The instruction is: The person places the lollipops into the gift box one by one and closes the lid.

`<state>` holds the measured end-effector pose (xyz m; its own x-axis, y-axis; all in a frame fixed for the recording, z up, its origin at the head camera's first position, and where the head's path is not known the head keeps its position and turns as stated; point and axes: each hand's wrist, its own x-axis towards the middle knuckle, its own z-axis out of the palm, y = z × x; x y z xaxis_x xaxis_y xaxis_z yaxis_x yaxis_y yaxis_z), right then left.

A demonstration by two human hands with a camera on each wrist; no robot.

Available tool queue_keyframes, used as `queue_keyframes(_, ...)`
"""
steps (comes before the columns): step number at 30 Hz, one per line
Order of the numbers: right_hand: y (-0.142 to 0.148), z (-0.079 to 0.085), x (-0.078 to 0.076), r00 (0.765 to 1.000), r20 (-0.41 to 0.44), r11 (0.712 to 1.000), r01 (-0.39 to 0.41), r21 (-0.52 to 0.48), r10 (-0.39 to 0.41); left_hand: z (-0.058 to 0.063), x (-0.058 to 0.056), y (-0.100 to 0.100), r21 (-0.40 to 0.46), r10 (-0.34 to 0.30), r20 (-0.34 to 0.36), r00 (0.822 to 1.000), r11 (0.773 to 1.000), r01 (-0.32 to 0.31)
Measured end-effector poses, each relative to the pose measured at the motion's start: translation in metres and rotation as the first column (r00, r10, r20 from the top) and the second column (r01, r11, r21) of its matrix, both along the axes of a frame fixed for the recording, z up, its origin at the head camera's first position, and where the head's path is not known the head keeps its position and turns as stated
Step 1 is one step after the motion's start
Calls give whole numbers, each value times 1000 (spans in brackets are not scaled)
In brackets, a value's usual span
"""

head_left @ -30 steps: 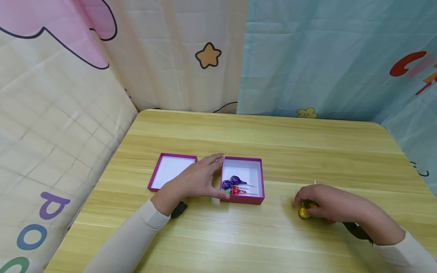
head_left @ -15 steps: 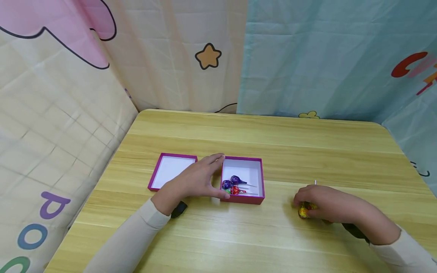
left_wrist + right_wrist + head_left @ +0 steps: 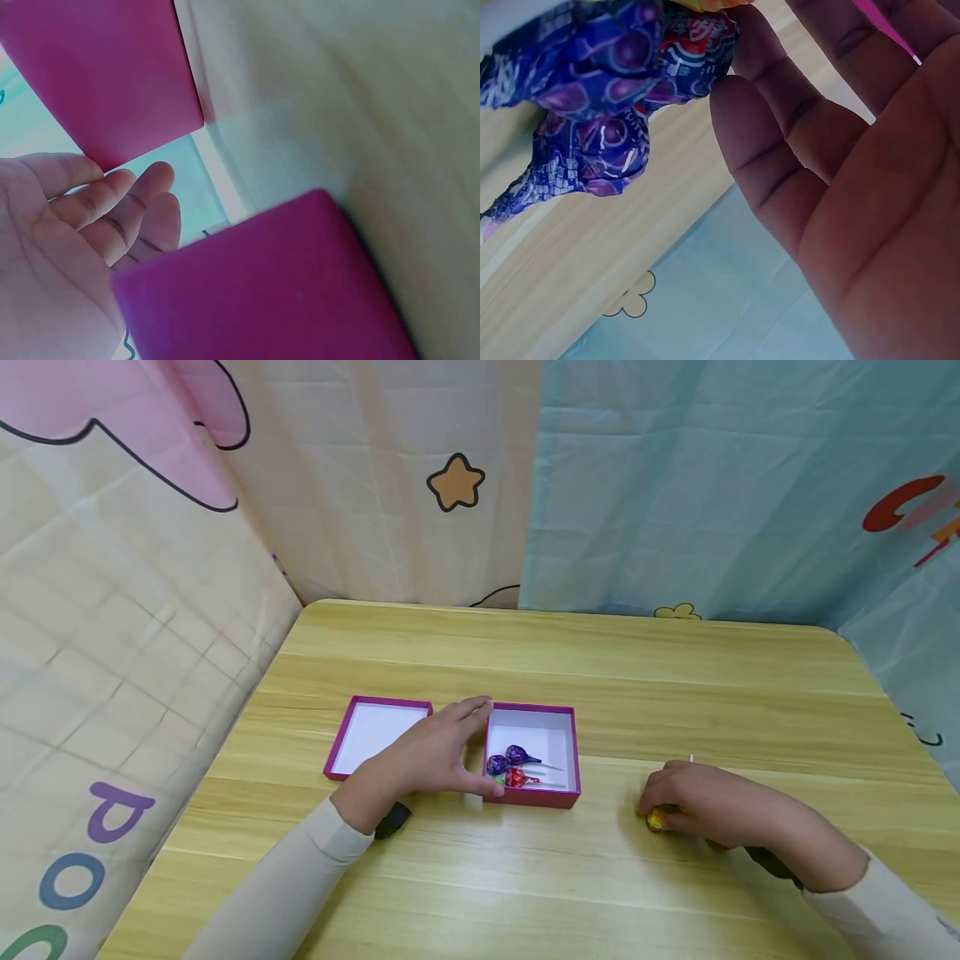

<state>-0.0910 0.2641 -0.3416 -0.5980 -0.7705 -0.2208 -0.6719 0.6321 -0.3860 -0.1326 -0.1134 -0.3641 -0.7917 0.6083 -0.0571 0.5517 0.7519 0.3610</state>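
Observation:
In the head view, my left hand [image 3: 427, 752] holds the left side of an open magenta box [image 3: 534, 799], thumb at the near corner and fingertips at the far one. Inside lie two purple lollipops [image 3: 519, 755], a red lollipop [image 3: 517, 777] and part of a green one [image 3: 500, 781]. To the right, my right hand [image 3: 720, 806] curls over a yellow lollipop [image 3: 656, 819], pinching it between thumb and fingers. A white stick [image 3: 691, 758] pokes up behind the knuckles. In the right wrist view, purple-wrapped lollipops [image 3: 600, 150] lie close by the fingers; the palm hides them from above.
A magenta box lid [image 3: 378, 735] with a white inside lies left of the box, partly behind my left hand. All of it rests on a wooden table [image 3: 600, 668]. Printed curtains [image 3: 675, 485] hang behind the table's far edge and along its sides.
My right hand has shifted slightly left and away from me, and the yellow lollipop has moved with it. The left hand, box and lid have stayed in place.

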Motion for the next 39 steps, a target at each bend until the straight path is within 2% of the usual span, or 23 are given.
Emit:
queue_keyframes(7, -5, 4, 0, 996, 57, 997, 70, 20, -72, 0, 1, -1, 6, 6, 7, 1000, 1000, -6)
queue_keyframes(11, -7, 6, -1, 993, 88, 996, 82, 28, -84, -1, 0, -1, 9, 2, 9, 1000, 1000, -2)
queue_keyframes(19, -10, 10, -7, 994, 98, 999, 45, 16, -46, -1, 0, -1, 5, -5, 14, 1000, 1000, 5)
queue_keyframes(30, -20, 27, -16, 990, 140, 999, 36, 7, -36, 0, 0, -2, -7, 4, 13, 1000, 1000, -4)
queue_keyframes(39, -30, 36, -22, 992, 127, 1000, 13, -7, -12, 0, 0, -1, 9, 5, 16, 1000, 1000, -5)
